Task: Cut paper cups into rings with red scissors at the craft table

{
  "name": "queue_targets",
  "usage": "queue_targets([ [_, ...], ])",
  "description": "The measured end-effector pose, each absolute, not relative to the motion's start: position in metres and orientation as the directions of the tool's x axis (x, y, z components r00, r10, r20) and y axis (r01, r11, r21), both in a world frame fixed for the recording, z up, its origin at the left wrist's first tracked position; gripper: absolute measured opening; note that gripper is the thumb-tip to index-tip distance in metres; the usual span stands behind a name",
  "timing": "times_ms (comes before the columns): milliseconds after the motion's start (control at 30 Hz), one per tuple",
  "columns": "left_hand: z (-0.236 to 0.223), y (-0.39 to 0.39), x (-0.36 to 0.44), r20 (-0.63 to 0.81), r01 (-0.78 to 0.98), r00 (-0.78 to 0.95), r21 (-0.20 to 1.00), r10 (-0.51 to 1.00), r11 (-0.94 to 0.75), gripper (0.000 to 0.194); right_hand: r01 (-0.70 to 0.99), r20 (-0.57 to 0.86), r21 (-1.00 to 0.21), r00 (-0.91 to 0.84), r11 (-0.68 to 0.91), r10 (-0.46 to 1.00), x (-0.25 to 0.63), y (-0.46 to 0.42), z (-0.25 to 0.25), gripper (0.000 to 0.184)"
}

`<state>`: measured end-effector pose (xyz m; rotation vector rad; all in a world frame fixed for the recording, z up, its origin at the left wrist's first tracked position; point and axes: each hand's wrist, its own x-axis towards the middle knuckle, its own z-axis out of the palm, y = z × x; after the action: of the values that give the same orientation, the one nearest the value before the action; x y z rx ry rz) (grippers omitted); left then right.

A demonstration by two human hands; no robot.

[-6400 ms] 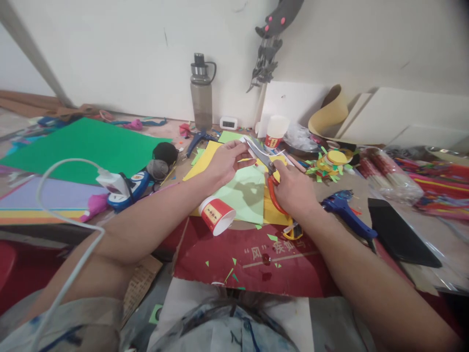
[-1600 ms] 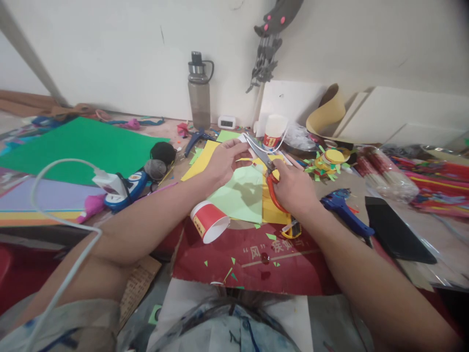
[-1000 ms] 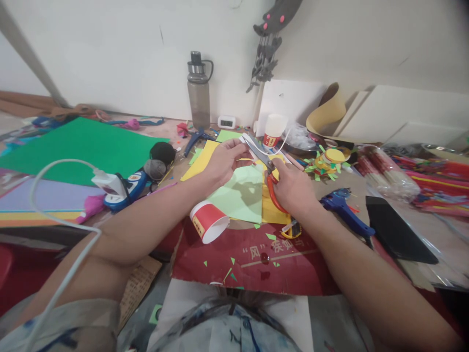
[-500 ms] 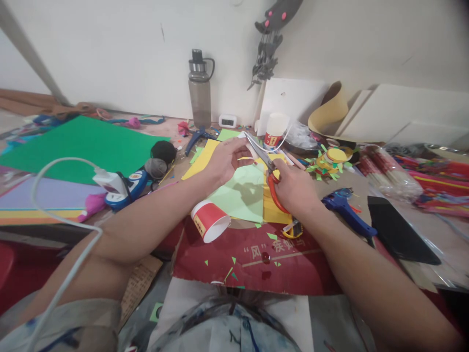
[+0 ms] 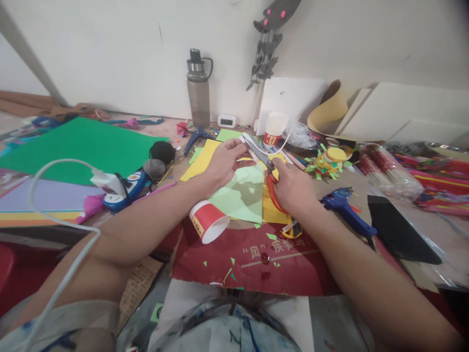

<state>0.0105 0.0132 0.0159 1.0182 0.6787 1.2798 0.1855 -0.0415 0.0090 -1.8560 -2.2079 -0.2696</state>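
My left hand is closed, its fingertips pinching a white paper piece above the light green sheet. Wrapped round the orange handles of a pair of scissors, my right hand holds the grey blades at the paper's upper edge, close to my left fingertips. From there a thin white strip curves off to the right. My left fingers hide part of the paper. A red and white paper cup lies on its side below my left wrist.
Behind the hands stands another paper cup. A blue glue gun and a black flat slab lie to the right. A yellow cutter and green scraps rest on the red board. A white cable crosses my left arm.
The scissor blades have closed somewhat at the paper's edge, and the white strip hangs a little differently to the right. Both hands stay in nearly the same place.
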Motion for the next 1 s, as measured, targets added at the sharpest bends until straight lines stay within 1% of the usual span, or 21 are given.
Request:
queue_targets([
  [233,0.0189,0.0132,0.0088,0.131,-0.456,0.202,0.89,0.971,-0.025,0.025,0.984,0.305,-0.014,-0.163,0.176,0.938,0.1864,-0.0414,0.0091,0.035],
  [367,0.0219,0.014,0.0078,0.104,-0.495,0.227,0.869,0.968,0.022,0.018,0.982,0.314,-0.009,-0.174,0.187,0.933,0.1877,-0.0405,0.0081,0.034],
  [433,0.0234,0.015,0.0069,0.085,-0.538,0.217,0.841,0.972,0.047,0.015,0.981,0.322,-0.007,-0.181,0.194,0.929,0.188,-0.04,0.0076,0.034],
  [533,0.0236,0.0161,0.0054,0.084,-0.569,0.188,0.821,0.979,0.039,0.012,0.981,0.323,-0.013,-0.178,0.192,0.93,0.1875,-0.0396,0.0071,0.034],
  [700,0.0192,0.0147,0.0069,0.122,-0.524,0.189,0.852,0.974,-0.005,0.021,0.98,0.321,-0.046,-0.168,0.193,0.932,0.1862,-0.04,0.0063,0.033],
  [800,0.018,0.0126,0.0095,0.128,-0.5,0.218,0.866,0.968,-0.003,0.019,0.977,0.338,-0.06,-0.171,0.203,0.925,0.1867,-0.0399,0.005,0.034],
  [1000,0.0234,0.0096,0.0083,0.124,-0.481,0.219,0.877,0.968,-0.003,0.018,0.973,0.335,-0.061,-0.191,0.223,0.923,0.1891,-0.0383,0.004,0.032],
])
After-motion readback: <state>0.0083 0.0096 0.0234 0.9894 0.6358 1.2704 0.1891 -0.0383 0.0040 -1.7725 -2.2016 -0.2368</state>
